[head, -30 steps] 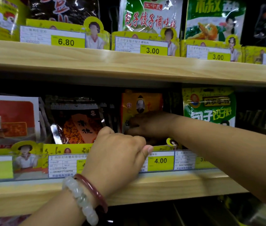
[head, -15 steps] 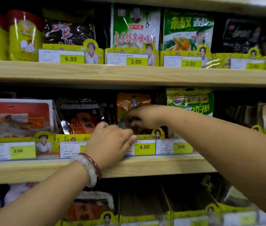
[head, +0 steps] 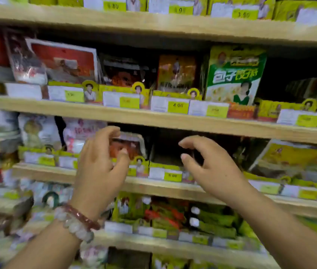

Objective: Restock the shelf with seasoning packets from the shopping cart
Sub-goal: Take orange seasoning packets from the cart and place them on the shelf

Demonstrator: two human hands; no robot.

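An orange seasoning packet (head: 177, 72) stands upright on the middle wooden shelf (head: 153, 119), behind the 4.00 price tag (head: 178, 107). Beside it on the right stands a green and white packet (head: 235, 74). My left hand (head: 99, 167), with bead bracelets at the wrist, hovers in front of the shelf below with loosely curled fingers and holds nothing. My right hand (head: 210, 166) hovers beside it, fingers also relaxed and empty. A red packet (head: 127, 146) sits on that lower shelf just behind my left fingers. The shopping cart is out of view.
Rows of packets fill the wooden shelves above and below, each fronted by yellow price-tag holders. A dark gap (head: 165, 148) lies on the lower shelf between my hands. Green and red packets (head: 173, 216) lie on the shelf beneath. The picture is blurred by motion.
Both hands have come out of the middle shelf and dropped to the level of the shelf below, leaving the orange packet standing there. The view has tilted downward and pulled back.
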